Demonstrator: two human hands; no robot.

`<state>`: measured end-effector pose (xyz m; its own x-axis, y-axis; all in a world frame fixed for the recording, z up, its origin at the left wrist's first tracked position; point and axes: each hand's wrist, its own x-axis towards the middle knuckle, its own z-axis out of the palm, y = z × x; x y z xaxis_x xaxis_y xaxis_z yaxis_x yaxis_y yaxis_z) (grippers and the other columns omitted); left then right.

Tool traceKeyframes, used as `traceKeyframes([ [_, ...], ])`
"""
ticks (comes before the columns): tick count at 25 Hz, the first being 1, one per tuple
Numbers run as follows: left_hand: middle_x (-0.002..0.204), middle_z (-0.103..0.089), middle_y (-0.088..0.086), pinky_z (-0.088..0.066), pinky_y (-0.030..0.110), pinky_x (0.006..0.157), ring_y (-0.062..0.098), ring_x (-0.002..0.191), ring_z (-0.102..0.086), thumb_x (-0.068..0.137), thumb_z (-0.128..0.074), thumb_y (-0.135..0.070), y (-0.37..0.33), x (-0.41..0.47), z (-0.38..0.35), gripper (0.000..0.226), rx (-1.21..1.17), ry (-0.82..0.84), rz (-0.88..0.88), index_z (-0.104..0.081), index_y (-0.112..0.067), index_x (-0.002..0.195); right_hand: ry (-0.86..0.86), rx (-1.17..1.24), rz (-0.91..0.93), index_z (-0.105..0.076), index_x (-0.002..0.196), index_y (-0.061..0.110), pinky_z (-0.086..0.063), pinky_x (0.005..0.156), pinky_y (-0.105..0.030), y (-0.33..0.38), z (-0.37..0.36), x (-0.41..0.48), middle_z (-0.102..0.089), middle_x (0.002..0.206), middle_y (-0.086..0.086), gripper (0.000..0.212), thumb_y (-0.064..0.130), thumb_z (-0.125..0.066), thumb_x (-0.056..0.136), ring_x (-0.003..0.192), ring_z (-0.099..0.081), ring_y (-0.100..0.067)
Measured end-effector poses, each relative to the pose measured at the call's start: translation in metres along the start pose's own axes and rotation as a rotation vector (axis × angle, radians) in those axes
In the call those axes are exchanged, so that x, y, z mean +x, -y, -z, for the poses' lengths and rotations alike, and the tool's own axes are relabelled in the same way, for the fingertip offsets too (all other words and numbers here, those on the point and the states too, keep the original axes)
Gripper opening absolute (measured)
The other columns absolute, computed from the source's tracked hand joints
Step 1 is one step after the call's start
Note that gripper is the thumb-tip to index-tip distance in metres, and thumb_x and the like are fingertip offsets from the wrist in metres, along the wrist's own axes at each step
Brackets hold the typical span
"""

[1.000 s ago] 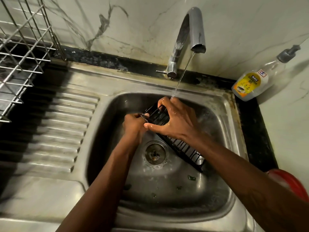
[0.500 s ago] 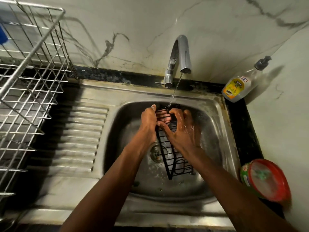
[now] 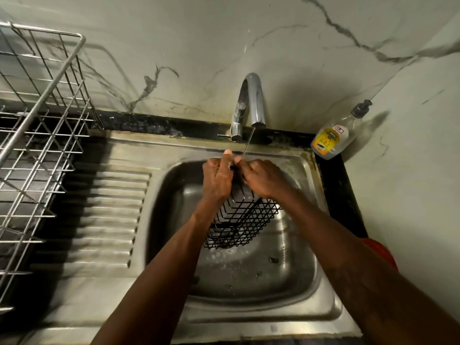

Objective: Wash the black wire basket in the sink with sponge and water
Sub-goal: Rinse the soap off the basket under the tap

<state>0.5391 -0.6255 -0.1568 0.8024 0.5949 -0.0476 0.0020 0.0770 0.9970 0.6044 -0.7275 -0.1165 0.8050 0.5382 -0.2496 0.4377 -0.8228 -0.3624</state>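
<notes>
The black wire basket hangs tilted over the steel sink, its grid bottom facing me above the drain. My left hand grips its upper rim from the left. From the right, my right hand holds the same top edge, fingers curled round the wire. Both hands meet just under the thin water stream running from the chrome tap. No sponge shows in view.
A steel wire dish rack stands on the left by the ribbed drainboard. A soap bottle with a yellow label leans in the back right corner. A red lid shows on the right counter behind my forearm.
Both hands lifted the basket's top edge toward the tap and turned it, so its mesh bottom now faces me. The camera pulled back and up.
</notes>
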Motion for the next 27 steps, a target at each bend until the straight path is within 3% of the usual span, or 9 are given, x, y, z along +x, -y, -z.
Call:
traceKeyframes([
  [2, 0.049, -0.055, -0.009, -0.045, 0.024, 0.048, 0.005, 0.045, -0.053, 0.108, -0.043, -0.028, -0.008, -0.003, -0.01, 0.048, -0.001, -0.034, 0.018, -0.056, -0.009, 0.066, -0.017, -0.022, -0.072, -0.061, 0.088, 0.016, -0.037, 0.073, -0.033, 0.004, 0.005, 0.006, -0.056, 0.082, -0.007, 0.054, 0.047, -0.023, 0.11, 0.081, -0.058, -0.021],
  [4, 0.058, -0.058, -0.006, -0.045, 0.013, 0.049, -0.005, 0.052, -0.059, 0.108, -0.042, -0.032, -0.015, 0.0, -0.015, 0.047, 0.022, -0.107, 0.014, -0.056, -0.008, 0.069, -0.061, -0.054, 0.029, -0.055, 0.087, 0.021, -0.036, 0.073, -0.032, 0.021, -0.003, 0.012, -0.056, 0.083, -0.004, 0.041, 0.037, -0.026, 0.11, 0.076, -0.055, -0.02],
  [7, 0.052, -0.054, 0.006, -0.041, 0.025, 0.045, 0.006, 0.039, -0.05, 0.105, -0.048, -0.038, 0.0, 0.008, 0.001, 0.056, 0.07, -0.068, -0.097, -0.056, -0.01, 0.057, -0.03, -0.065, 0.115, -0.058, 0.081, 0.018, -0.043, 0.064, -0.032, 0.013, -0.008, 0.012, -0.057, 0.072, 0.0, 0.046, 0.04, -0.03, 0.11, 0.062, -0.053, -0.014],
  [11, 0.049, -0.051, 0.005, -0.042, 0.036, 0.043, 0.02, 0.041, -0.045, 0.105, -0.052, -0.029, 0.011, 0.012, 0.008, 0.05, 0.109, -0.019, -0.116, -0.06, -0.006, 0.06, 0.002, -0.046, -0.088, -0.062, 0.093, 0.018, -0.043, 0.069, -0.032, -0.014, 0.002, 0.02, -0.055, 0.078, 0.0, 0.052, 0.052, -0.026, 0.108, 0.072, -0.055, -0.018],
  [13, 0.049, -0.053, -0.005, -0.043, 0.025, 0.042, 0.012, 0.042, -0.049, 0.106, -0.049, -0.026, 0.009, 0.016, 0.01, 0.049, 0.101, -0.031, -0.115, -0.06, -0.013, 0.061, 0.007, -0.02, 0.007, -0.052, 0.075, 0.021, -0.042, 0.062, -0.029, 0.015, -0.003, 0.019, -0.052, 0.069, 0.001, 0.045, 0.041, -0.031, 0.109, 0.06, -0.05, -0.014],
  [18, 0.043, -0.042, -0.002, -0.035, 0.04, 0.042, 0.016, 0.039, -0.04, 0.105, -0.045, -0.028, 0.015, 0.032, 0.031, 0.056, 0.279, -0.034, -0.351, -0.048, -0.012, 0.052, -0.304, -0.164, 0.251, -0.04, 0.052, 0.025, -0.022, 0.048, -0.025, 0.041, -0.015, 0.008, -0.037, 0.045, 0.009, 0.059, 0.042, -0.031, 0.108, 0.04, -0.034, -0.006],
  [22, 0.054, -0.058, 0.006, -0.044, 0.036, 0.054, 0.017, 0.052, -0.055, 0.101, -0.039, -0.053, 0.032, 0.036, 0.033, 0.064, 0.167, 0.029, -0.073, -0.057, -0.008, 0.059, -0.195, -0.277, 0.248, -0.051, 0.059, 0.024, -0.031, 0.057, -0.029, 0.041, -0.02, 0.021, -0.045, 0.052, 0.006, 0.059, 0.045, -0.026, 0.108, 0.046, -0.041, -0.009],
  [25, 0.073, -0.073, 0.009, -0.054, 0.034, 0.069, 0.02, 0.071, -0.07, 0.102, -0.039, -0.055, 0.037, 0.034, 0.028, 0.065, 0.123, -0.17, 0.17, -0.072, -0.009, 0.072, -0.178, -0.306, 0.253, -0.065, 0.074, 0.021, -0.038, 0.061, -0.032, 0.046, -0.022, 0.041, -0.048, 0.057, 0.004, 0.059, 0.046, -0.025, 0.108, 0.051, -0.043, -0.012],
  [27, 0.069, -0.072, 0.012, -0.055, 0.035, 0.069, 0.025, 0.068, -0.07, 0.101, -0.041, -0.059, 0.031, 0.04, 0.023, 0.067, 0.207, -0.258, 0.176, -0.07, -0.01, 0.065, -0.156, -0.274, 0.214, -0.067, 0.076, 0.02, -0.045, 0.062, -0.033, 0.034, -0.018, 0.048, -0.056, 0.062, 0.0, 0.061, 0.05, -0.024, 0.107, 0.056, -0.05, -0.014],
])
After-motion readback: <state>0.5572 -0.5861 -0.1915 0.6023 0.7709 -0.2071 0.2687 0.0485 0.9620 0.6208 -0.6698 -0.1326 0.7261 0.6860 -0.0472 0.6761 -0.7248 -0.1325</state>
